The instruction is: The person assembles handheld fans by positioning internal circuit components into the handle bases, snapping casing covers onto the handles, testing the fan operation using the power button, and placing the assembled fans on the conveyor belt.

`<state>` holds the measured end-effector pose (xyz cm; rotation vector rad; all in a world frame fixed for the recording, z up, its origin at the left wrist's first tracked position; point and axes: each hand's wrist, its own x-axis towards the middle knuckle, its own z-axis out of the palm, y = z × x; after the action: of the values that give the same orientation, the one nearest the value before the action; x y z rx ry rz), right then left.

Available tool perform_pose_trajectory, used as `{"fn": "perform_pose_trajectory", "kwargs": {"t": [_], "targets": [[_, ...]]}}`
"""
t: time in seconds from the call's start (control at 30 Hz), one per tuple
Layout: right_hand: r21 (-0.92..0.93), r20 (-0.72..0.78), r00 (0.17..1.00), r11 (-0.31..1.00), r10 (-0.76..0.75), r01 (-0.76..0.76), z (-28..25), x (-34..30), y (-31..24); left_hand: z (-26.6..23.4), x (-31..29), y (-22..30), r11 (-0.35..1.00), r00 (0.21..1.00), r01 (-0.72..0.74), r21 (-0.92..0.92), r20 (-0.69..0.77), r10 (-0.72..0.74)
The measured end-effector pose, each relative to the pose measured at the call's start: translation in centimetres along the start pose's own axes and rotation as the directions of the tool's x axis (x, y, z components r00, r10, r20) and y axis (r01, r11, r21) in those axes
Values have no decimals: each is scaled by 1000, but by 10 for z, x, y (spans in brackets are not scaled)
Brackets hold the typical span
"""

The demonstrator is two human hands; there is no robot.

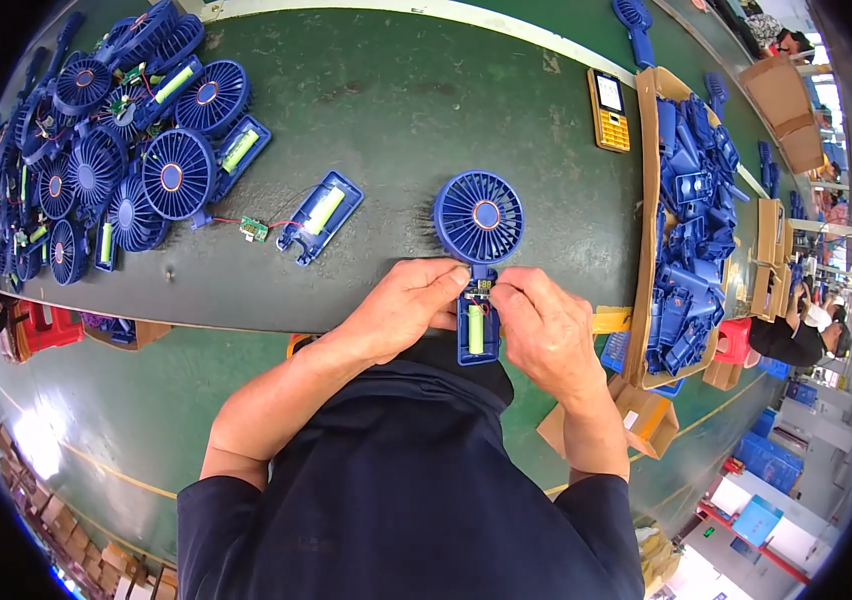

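Observation:
A blue handheld fan (485,243) is in front of me, its round head pointing away and its handle toward my body. The handle is uncovered, showing a light-green battery (476,330) and a small circuit board (481,287) with thin wires. My left hand (401,308) grips the handle's left side near the neck, thumb on top. At the handle's right edge, my right hand (548,330) is closed with thumb and forefinger pressed by the board; its fingertips partly hide what they pinch. Left of the fan lies an open handle shell (321,217) with a battery, wired to a loose circuit board (254,230).
A heap of blue fans (96,170), many opened, covers the table's left end. On the right, a cardboard box (649,230) holds blue plastic shells (691,190). Beside it lies a yellow keypad phone (609,110). Another blue fan (634,28) rests beyond the green table's (366,110) pale strip.

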<state>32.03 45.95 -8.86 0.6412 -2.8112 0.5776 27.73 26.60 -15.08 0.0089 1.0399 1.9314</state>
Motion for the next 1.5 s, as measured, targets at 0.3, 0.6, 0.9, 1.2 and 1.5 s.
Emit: {"fn": "perform_pose_trajectory", "kwargs": {"t": [0.3, 0.6, 0.9, 1.2, 1.5], "targets": [[-75, 113, 993, 997, -26, 34, -5, 2, -3, 0, 1, -1, 1000, 1000, -2, -6, 9, 2], [-110, 142, 987, 990, -75, 91, -1, 0, 3, 8, 0, 9, 969, 999, 22, 247, -45, -11], [-9, 105, 993, 999, -50, 51, -4, 3, 6, 4, 5, -3, 967, 996, 30, 252, -84, -9], [687, 240, 837, 523, 492, -505, 16, -12, 25, 5, 4, 1, 999, 997, 26, 26, -71, -24], [733, 426, 761, 306, 490, -608, 20, -11, 25, 3, 6, 0, 1000, 998, 20, 23, -62, -19]]}}
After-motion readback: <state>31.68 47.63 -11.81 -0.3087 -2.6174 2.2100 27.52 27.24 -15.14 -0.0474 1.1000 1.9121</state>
